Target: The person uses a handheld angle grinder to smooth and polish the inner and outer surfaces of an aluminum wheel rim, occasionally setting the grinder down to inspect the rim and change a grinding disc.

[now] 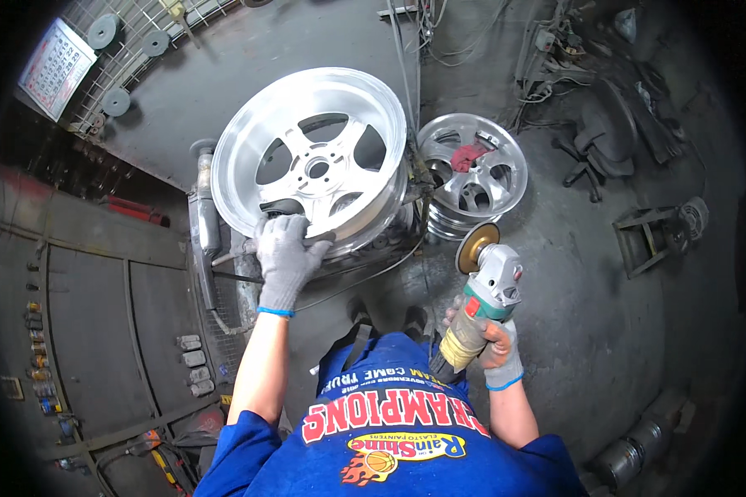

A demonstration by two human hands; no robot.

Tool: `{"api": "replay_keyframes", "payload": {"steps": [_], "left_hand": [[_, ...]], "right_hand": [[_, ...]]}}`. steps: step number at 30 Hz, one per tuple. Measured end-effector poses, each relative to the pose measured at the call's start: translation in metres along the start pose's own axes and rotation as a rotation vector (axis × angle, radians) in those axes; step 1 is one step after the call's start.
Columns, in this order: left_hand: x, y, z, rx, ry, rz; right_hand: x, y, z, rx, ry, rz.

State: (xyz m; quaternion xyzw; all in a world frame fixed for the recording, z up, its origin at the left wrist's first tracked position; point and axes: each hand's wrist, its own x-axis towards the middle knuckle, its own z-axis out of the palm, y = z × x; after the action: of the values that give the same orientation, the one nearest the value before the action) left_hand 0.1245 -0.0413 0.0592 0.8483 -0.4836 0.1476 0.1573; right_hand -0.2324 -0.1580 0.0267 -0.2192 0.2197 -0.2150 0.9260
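A large silver alloy wheel rim (290, 178) with broad spokes stands tilted up in front of me, on the left of centre. My left hand (286, 248), in a grey knitted glove, grips its near edge, fingers over the lip and thumb stretched to the right. To the right of my body, my right hand (497, 344) holds an angle grinder (493, 286) by its body, which is wrapped in yellowish material. A round brown disc (477, 248) on the grinder's head points up and away, apart from the wheel rim.
Behind the grinder, a second rim (460, 180) lies on the floor with a red rag (468, 157) on it. Left of the big rim stands a grey metal machine body (207, 224). Discs (104, 31) hang on a wire grid. An office chair (597, 141) and a small metal stand (646, 240) are at right.
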Motion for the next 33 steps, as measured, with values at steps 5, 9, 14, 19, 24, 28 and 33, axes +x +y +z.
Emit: {"api": "replay_keyframes", "payload": {"steps": [5, 9, 14, 19, 24, 28, 33], "left_hand": [[0.024, 0.054, 0.003, 0.175, -0.18, 0.004], [0.038, 0.056, 0.026, 0.216, -0.102, 0.116], [0.034, 0.032, 0.022, 0.12, -0.107, 0.263], [0.023, -0.012, -0.006, 0.065, -0.195, 0.358], [0.022, 0.002, -0.033, -0.053, -0.147, 0.35], [-0.023, 0.041, -0.057, -0.231, 0.32, 0.182], [-0.103, 0.092, -0.032, -0.814, -0.29, -0.079]], "right_hand": [[0.002, 0.003, -0.005, -0.037, 0.032, 0.016], [0.003, 0.002, -0.006, 0.015, -0.038, 0.059], [0.005, -0.003, 0.011, -0.051, -0.001, 0.053], [0.009, -0.002, 0.012, -0.049, -0.01, 0.038], [0.011, 0.0, 0.009, -0.01, -0.047, 0.051], [0.002, 0.003, -0.011, 0.121, -0.057, 0.143], [0.02, 0.017, -0.013, 0.033, 0.054, 0.11]]}}
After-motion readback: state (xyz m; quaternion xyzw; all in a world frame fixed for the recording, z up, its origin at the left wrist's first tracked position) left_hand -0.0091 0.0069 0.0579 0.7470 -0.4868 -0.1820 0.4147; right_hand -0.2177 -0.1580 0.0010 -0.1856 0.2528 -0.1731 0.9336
